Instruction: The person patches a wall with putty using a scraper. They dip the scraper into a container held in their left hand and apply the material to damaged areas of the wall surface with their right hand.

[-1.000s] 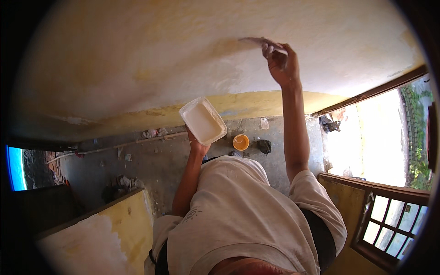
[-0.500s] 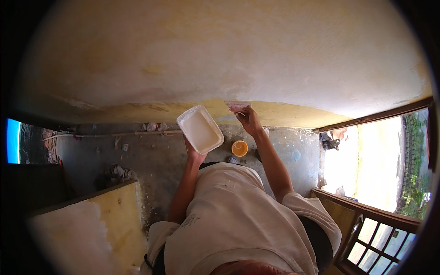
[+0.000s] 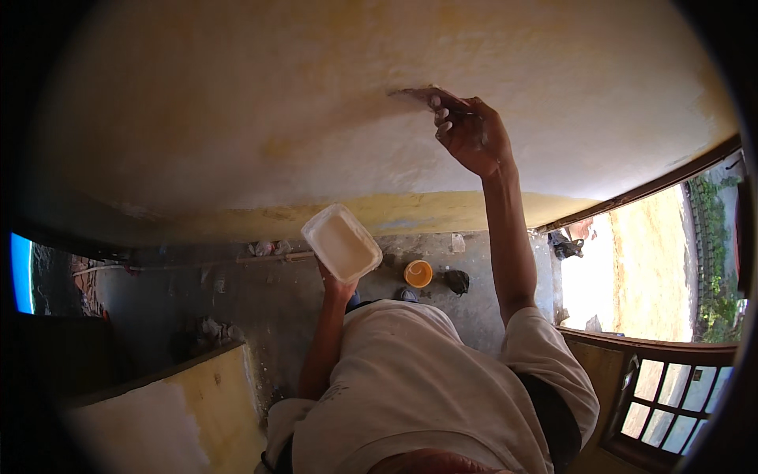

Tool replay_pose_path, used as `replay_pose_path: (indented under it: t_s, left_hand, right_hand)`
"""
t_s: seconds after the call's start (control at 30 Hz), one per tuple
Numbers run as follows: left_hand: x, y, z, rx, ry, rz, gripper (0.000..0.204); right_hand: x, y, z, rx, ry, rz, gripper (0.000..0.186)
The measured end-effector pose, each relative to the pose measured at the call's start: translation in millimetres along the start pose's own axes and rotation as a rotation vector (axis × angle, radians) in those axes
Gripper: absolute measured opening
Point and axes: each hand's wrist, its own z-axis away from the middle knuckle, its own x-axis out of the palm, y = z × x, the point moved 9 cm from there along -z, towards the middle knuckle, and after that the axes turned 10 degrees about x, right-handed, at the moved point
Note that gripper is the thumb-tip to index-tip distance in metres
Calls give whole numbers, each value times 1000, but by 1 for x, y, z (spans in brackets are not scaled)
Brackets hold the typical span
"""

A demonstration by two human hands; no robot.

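Note:
My left hand (image 3: 338,286) grips a white rectangular plastic tub (image 3: 321,253) from below, its open top tilted toward me. A smooth off-white paste (image 3: 344,243) covers the inside. My right arm reaches up and forward, and the right hand (image 3: 480,142) is closed around a flat putty scraper (image 3: 420,95). The scraper's edge lies at the patchy cream and yellow wall (image 3: 260,103) and seems to touch it. Pale smears mark the fingers of that hand.
On the grey floor (image 3: 489,268) stand an orange bucket (image 3: 418,273) and a black plastic bag (image 3: 456,281). A long pole (image 3: 221,261) lies along the wall's foot at left. A low partition (image 3: 174,395) is near left; a bright doorway (image 3: 624,261) opens at right.
My right hand has risen with the scraper from the wall's lower yellow band to higher up. The tub stays in my left hand, slightly lower in view.

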Motion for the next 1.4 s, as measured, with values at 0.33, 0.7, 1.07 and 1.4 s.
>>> replay_pose_path:
  t_s: [0.33,0.7,1.07,1.4]
  left_hand:
    - [16,-1,-28,-104,9,-142,60]
    - [90,-3,-22,-478,-213,-179,81]
    - [86,-23,-4,-623,-157,-142,70]
    - [121,-52,-1,-532,-211,-190,55]
  right_hand:
    - [-22,50,66,-317,305,547,21]
    - [-60,172,80,-287,742,965,20]
    - [-28,180,75,-338,970,1428,17]
    - [-47,132,112,-440,1065,1271,21]
